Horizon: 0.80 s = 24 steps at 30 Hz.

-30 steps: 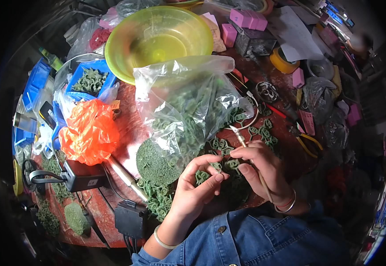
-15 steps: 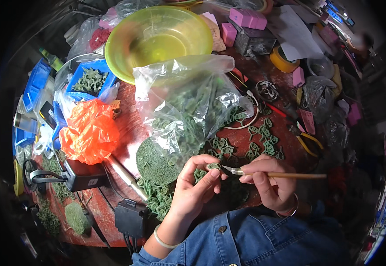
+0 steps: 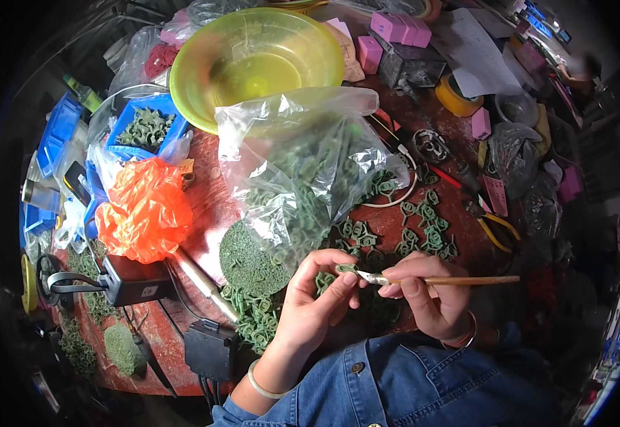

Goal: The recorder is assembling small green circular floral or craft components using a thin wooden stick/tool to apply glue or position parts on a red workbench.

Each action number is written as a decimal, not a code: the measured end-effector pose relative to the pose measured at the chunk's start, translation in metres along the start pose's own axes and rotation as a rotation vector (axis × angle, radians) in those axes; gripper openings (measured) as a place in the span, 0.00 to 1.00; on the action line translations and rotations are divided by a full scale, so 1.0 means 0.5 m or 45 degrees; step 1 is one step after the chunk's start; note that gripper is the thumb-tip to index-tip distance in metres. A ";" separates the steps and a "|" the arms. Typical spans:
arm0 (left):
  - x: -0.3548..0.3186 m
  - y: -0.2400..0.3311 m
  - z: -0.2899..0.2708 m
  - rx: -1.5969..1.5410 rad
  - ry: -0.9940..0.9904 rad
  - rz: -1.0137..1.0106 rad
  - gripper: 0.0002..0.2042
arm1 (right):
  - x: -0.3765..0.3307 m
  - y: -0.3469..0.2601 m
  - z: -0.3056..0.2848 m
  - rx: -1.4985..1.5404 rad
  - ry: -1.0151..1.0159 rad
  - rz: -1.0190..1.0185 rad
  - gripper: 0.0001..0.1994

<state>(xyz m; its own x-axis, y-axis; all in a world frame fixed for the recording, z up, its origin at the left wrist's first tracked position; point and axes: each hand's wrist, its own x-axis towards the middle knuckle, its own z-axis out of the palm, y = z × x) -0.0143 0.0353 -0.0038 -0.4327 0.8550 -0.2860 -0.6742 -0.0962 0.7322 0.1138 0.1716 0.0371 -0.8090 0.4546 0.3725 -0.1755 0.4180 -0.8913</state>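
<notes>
Between the thumb and index finger of my left hand [image 3: 308,307] is a small green ring-shaped piece [image 3: 346,268]. My right hand [image 3: 436,302] grips a thin craft knife [image 3: 477,280] with a wooden handle and a metal blade, pointing left. The blade tip meets the right edge of the piece; whether it cuts in is too small to tell. Just left of my left hand lies a heap of similar green rings [image 3: 256,317], beside a round, grainy green pad [image 3: 251,260]. Behind my hands sits a clear plastic bag [image 3: 303,164] full of green pieces.
A yellow basin [image 3: 189,78] stands behind the bag. To the left are an orange plastic bag [image 3: 146,213], a blue bin [image 3: 176,132] of green pieces and a black box [image 3: 210,352] with cables. Loose green rings [image 3: 424,220] and yellow-handled pliers [image 3: 498,231] lie right.
The knife and my right hand have shifted slightly left, bringing the blade closer to the piece. The piece appears tilted flatter in my left hand, which otherwise stays in place.
</notes>
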 end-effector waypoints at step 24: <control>0.000 0.004 0.003 0.074 0.010 -0.018 0.09 | 0.011 0.005 0.013 -0.135 -0.051 -0.266 0.09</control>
<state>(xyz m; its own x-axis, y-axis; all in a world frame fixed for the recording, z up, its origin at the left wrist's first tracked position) -0.0148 0.0358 -0.0013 -0.4280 0.8522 -0.3010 -0.6446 -0.0544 0.7625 0.1052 0.1700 0.0353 -0.7834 0.3191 0.5334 -0.2833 0.5806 -0.7633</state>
